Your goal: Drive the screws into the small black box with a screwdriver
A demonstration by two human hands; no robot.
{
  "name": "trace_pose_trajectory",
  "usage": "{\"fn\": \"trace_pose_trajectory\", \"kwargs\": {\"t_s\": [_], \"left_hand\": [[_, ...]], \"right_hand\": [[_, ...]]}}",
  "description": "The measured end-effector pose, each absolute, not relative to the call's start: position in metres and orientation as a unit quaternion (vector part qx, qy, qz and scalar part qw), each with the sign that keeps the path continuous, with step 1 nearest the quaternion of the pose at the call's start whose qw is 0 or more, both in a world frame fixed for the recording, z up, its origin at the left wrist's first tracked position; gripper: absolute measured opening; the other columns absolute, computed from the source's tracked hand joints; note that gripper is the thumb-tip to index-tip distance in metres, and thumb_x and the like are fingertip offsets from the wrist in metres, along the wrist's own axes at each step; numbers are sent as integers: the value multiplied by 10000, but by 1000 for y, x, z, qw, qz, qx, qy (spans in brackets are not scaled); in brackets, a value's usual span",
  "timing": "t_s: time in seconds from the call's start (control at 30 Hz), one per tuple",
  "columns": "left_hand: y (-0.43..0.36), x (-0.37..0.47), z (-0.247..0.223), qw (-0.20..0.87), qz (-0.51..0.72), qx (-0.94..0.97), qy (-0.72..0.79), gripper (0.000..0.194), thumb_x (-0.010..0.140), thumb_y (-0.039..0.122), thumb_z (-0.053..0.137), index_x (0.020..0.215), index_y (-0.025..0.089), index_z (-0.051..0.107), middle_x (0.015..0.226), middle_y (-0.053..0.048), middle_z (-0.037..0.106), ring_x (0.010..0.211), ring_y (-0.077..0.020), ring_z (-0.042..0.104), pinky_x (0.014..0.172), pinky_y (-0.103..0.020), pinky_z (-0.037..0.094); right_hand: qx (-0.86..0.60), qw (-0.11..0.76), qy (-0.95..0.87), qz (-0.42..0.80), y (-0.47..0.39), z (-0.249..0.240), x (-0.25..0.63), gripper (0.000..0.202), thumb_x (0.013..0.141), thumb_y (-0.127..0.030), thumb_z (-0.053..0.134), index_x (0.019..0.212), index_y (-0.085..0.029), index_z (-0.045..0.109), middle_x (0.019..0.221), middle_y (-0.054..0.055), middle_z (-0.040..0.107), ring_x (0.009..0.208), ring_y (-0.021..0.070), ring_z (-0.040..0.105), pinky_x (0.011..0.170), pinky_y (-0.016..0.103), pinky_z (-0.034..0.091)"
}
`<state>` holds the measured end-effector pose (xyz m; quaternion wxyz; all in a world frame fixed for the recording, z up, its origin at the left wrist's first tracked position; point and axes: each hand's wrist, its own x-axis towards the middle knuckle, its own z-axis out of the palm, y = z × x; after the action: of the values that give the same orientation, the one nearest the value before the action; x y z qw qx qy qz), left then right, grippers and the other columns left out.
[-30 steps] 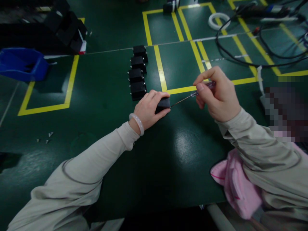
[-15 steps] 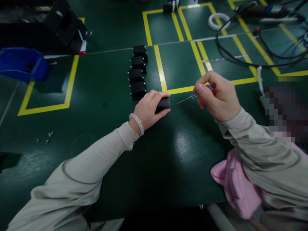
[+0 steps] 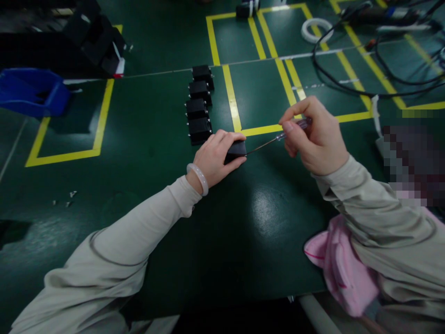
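Note:
My left hand (image 3: 216,158) grips a small black block (image 3: 236,150) on the green table, fingers over its far side and thumb along its near side. In my right hand (image 3: 314,137) is a screwdriver (image 3: 281,136) with a clear purplish handle, held between thumb and fingers. Its thin shaft slants down to the left, and the tip meets the right end of the block. Just beyond my left hand, several similar black blocks (image 3: 199,130) with small screws at their sides stand in a row.
A blue bin (image 3: 33,93) and black parts (image 3: 93,41) are at the far left. Loose screws (image 3: 68,204) lie at the left. White tape roll (image 3: 317,31), black cables (image 3: 333,81) and a tool are at the back right; a pink cloth (image 3: 344,266) hangs by my right sleeve.
The index finger of my right hand has lifted and shifted slightly on the screwdriver handle. My left hand and the block have stayed put.

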<state>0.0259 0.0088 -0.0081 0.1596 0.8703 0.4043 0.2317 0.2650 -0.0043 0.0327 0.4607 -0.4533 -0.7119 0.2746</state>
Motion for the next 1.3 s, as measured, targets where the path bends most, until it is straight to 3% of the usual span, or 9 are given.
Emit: {"fn": "trace_pose_trajectory", "kwargs": {"t_s": [0.23,0.43,0.67,0.83,1.13,1.3], "left_hand": [[8,26,-7,160,230,870,405,401,931,322,650,1286,156,562,1223,-120,620,1150,-279,602,1020,-462,500],[9,26,-7,159,230,870,405,392,931,312,648,1283,171,553,1224,-112,620,1154,-275,601,1021,-455,499],[8,26,-8,161,233,870,404,398,931,307,650,1287,159,554,1227,-117,617,1147,-273,596,1021,-455,496],[9,26,-8,164,231,868,407,399,927,312,650,1286,169,550,1224,-112,616,1147,-276,599,1014,-458,501],[9,26,-8,157,230,870,406,407,926,310,659,1289,157,556,1227,-116,622,1151,-275,603,1015,-453,505],[9,26,-8,160,231,869,407,403,930,312,652,1290,159,559,1229,-114,616,1154,-277,602,1022,-455,500]], "right_hand": [[-451,454,-723,261,-4,33,265,327,937,-523,622,785,-248,529,491,-64,463,390,90,427,398,282,306],[-444,469,-712,276,-2,31,265,325,928,-579,611,884,-265,544,490,-75,459,371,90,433,378,277,308],[-440,460,-723,267,-4,34,265,303,923,-488,664,804,-246,525,469,-80,461,356,83,426,380,291,289],[-440,468,-714,278,-4,33,265,319,931,-535,631,815,-259,521,500,-73,478,381,91,453,396,287,321],[-427,478,-711,288,-3,32,264,267,943,-483,638,865,-253,527,513,-83,470,372,82,461,374,274,324],[-429,467,-725,270,-3,31,265,316,929,-498,651,803,-239,522,472,-85,460,348,74,434,367,261,294]]}}
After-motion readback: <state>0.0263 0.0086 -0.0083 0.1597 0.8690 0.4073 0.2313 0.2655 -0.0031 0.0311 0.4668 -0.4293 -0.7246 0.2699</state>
